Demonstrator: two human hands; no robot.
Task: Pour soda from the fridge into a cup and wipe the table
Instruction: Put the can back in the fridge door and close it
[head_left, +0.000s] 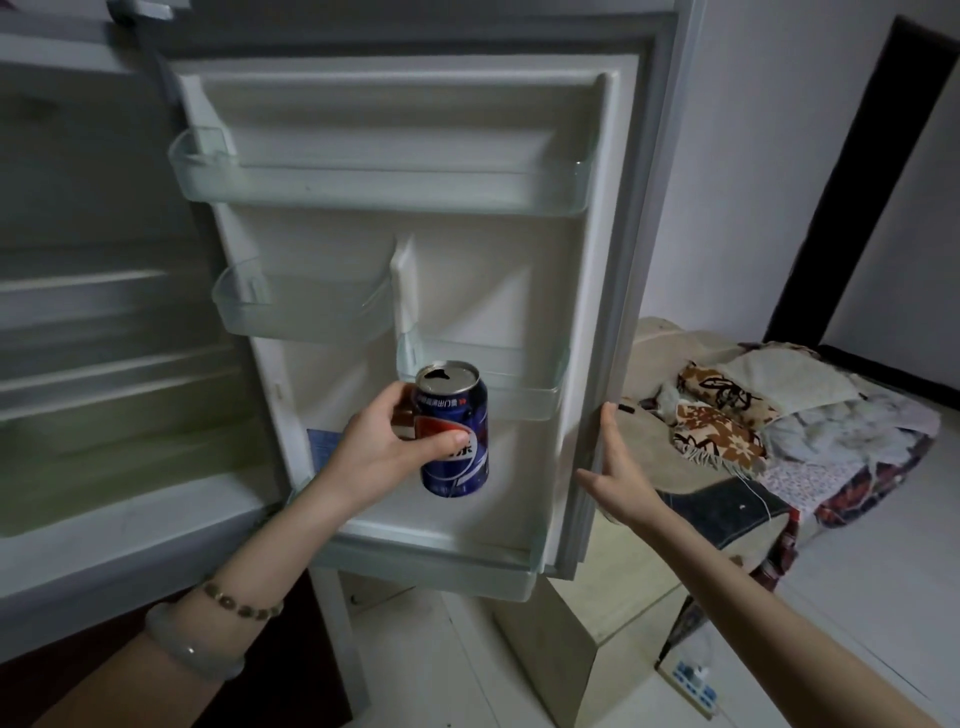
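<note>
While the fridge door (467, 270) stood wide open, the left hand (382, 447) gripped the blue soda can (460, 441) upright, thumb across its front and fingers round its back, just in front of the door's lower shelf (524, 402). The can's top was already opened. The right hand (621, 473) lay with straight fingers against the door's outer edge, holding nothing.

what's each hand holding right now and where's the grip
The left hand grips the blue soda can round its middle, thumb across the label. The right hand holds nothing; it is open at the edge of the fridge door.
</note>
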